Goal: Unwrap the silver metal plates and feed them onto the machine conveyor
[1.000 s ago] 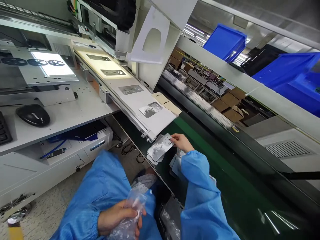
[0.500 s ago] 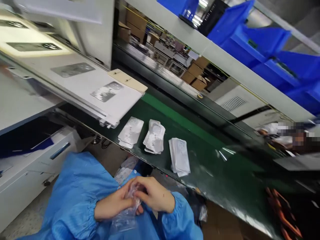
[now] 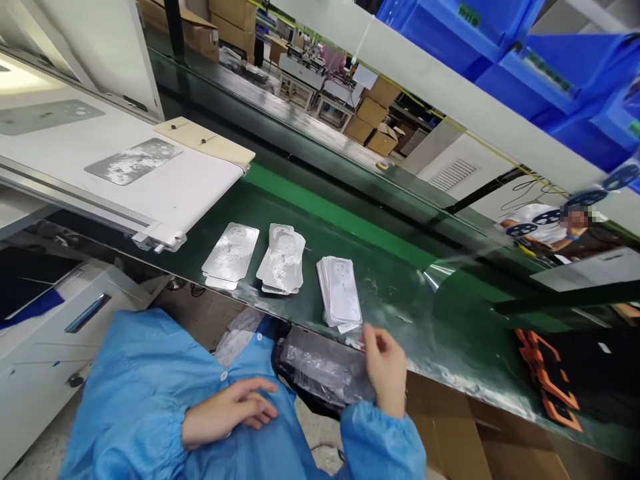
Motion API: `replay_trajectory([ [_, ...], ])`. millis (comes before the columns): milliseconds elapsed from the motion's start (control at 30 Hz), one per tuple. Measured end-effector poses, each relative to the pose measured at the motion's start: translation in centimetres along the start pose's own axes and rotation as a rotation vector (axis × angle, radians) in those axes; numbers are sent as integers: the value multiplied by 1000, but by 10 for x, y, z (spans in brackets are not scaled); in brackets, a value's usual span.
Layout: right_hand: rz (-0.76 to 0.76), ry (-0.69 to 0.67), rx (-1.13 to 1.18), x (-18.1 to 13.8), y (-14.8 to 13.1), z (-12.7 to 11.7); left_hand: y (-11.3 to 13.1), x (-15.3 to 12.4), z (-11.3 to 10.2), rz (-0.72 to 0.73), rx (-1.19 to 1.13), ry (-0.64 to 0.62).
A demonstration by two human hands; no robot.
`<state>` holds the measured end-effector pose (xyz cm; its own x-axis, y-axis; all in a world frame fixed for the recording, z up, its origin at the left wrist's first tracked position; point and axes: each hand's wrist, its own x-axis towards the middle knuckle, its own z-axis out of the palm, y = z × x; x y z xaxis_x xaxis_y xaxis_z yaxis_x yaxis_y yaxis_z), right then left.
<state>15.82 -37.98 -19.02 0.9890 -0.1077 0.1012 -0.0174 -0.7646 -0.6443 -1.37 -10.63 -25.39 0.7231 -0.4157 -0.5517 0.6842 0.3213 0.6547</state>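
Note:
My left hand [image 3: 235,410] rests over the lap of the blue gown, fingers loosely spread and holding nothing. At the near table edge is my right hand [image 3: 385,367], its fingers curled together; whether anything small is between them is hidden. Just beyond its fingertips lies a stack of pale, phone-shaped sheets [image 3: 345,290]. Left of that sit a fanned pile of silvery sheets [image 3: 283,260] and a further silvery pile [image 3: 233,253], all with round holes or marks at the top. Wrinkled clear plastic [image 3: 320,363] lies on something dark below the table edge.
A white conveyor [image 3: 165,193] at left carries a silvery sheet [image 3: 133,161]. The green table [image 3: 400,300] runs rightward to orange-and-black frames [image 3: 550,380]. An open cardboard box [image 3: 440,427] stands below; blue bins [image 3: 545,60] hang overhead. Another person [image 3: 545,223] is at far right.
My hands were together on crumpled clear plastic film; now they are apart. My right hand moved right and up to the table edge, and neither hand shows the film. The view also shifted.

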Motion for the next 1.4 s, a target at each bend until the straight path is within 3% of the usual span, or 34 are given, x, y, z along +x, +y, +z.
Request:
replay_trajectory([
  [100, 44, 179, 189, 45, -33, 17, 3, -5, -1, 35, 33, 5],
  [133, 80, 150, 238, 57, -37, 24, 4, -7, -2, 49, 38, 8],
  [267, 192, -178, 437, 85, -22, 40, 5, -13, -8, 74, -25, 54],
  [333, 215, -149, 451, 87, -9, 32, 6, -13, -11, 95, -47, 76],
  [400, 208, -14, 399, 80, -5, 19, 11, -10, -13, 125, -22, 71],
  [500, 125, 76, 387, 46, -25, 1, 30, -3, -10, 206, 11, 51],
  [600, 27, -175, 483, -13, -72, 5, 60, 5, 1, 371, -64, 13],
  [667, -80, -486, 493, -49, -101, 17, 82, 7, 12, 474, -205, 45],
  [733, -210, -738, 443, -62, -117, 29, 99, 4, 20, 516, -392, 129],
  [767, -246, -750, 412, -57, -118, 34, 105, 1, 21, 516, -475, 166],
  [800, -247, -649, 375, -45, -114, 36, 109, -2, 21, 506, -536, 189],
  [900, -62, 49, 211, 18, -82, 36, 108, -13, 8, 454, -586, 227],
  [933, 2, 163, 157, 40, -68, 35, 105, -15, 2, 432, -580, 244],
  [967, 53, 163, 151, 59, -54, 35, 102, -18, -3, 411, -575, 257],
  [1033, 119, -20, 246, 86, -33, 35, 95, -20, -12, 378, -578, 252],
  [1100, 160, -198, 381, 96, -22, 37, 92, -20, -16, 368, -598, 214],
  [1133, 178, -222, 424, 97, -19, 38, 91, -20, -17, 370, -611, 197],
  [1300, 212, -55, 408, 88, -18, 28, 95, -19, -18, 370, -638, 166],
  [1400, 137, -24, 422, 76, -27, 10, 96, -16, -20, 381, -619, 141],
])
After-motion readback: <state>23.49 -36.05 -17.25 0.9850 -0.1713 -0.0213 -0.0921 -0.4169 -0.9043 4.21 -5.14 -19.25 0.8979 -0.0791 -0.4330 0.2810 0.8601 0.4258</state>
